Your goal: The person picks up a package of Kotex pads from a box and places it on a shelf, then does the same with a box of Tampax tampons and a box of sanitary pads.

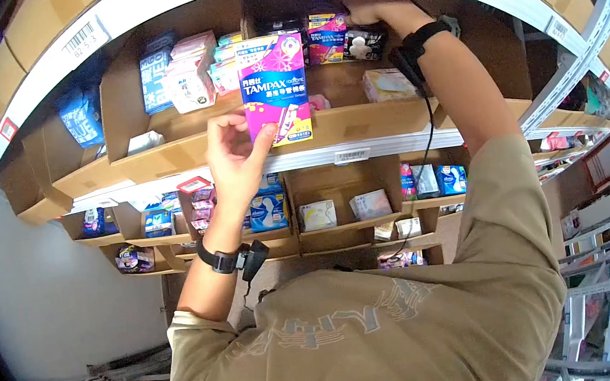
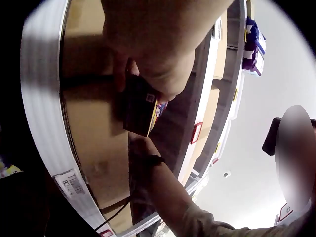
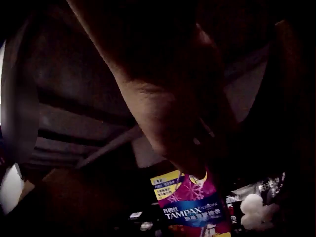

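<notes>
My left hand (image 1: 234,152) grips a pink and blue tampon box (image 1: 274,91) by its lower left side, thumb across the front. The box is upright, its printed front facing me, before the middle shelf. In the left wrist view the box (image 2: 139,106) shows a dark end under the hand. My right hand (image 1: 376,10) reaches deep into the cardboard bin behind. Below it stands a second tampon box (image 1: 327,35) of the same design, beside a black pack with a white flower (image 1: 365,44). In the right wrist view that second box (image 3: 190,202) meets the hand's lower edge; the fingers are dark and hidden.
White shelf rails (image 1: 301,159) with barcode labels run across the front. The bin also holds a pale pack (image 1: 389,84). Neighbouring bins hold blue packs (image 1: 158,75) and pink-white packs (image 1: 189,83). Lower bins hold more boxes. A cable (image 1: 431,129) hangs from my right wrist.
</notes>
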`<act>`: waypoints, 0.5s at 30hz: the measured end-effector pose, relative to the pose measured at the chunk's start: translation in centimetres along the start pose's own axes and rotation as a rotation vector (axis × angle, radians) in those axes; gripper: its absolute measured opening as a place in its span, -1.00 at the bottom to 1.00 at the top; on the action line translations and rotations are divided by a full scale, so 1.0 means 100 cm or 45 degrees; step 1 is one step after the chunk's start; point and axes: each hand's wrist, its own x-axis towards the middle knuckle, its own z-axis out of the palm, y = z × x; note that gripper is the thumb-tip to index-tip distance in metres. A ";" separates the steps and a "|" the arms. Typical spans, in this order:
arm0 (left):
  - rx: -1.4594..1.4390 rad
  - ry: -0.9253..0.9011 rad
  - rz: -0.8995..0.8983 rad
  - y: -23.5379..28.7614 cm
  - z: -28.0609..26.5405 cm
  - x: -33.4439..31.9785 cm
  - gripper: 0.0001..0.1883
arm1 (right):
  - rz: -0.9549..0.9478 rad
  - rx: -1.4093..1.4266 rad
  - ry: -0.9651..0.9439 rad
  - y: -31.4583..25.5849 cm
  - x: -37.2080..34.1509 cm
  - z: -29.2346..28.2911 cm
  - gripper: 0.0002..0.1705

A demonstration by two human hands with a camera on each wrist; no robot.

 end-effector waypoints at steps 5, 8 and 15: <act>0.069 0.027 -0.036 -0.001 -0.003 -0.002 -0.63 | -0.013 -0.019 -0.166 0.009 0.019 0.042 -0.31; 0.101 0.024 0.003 -0.001 -0.004 -0.003 -0.64 | 0.033 0.182 -0.243 0.000 0.009 0.028 -0.40; 0.030 0.044 -0.088 0.010 -0.007 -0.005 -0.57 | 0.113 0.693 -0.041 -0.001 -0.054 -0.024 -0.22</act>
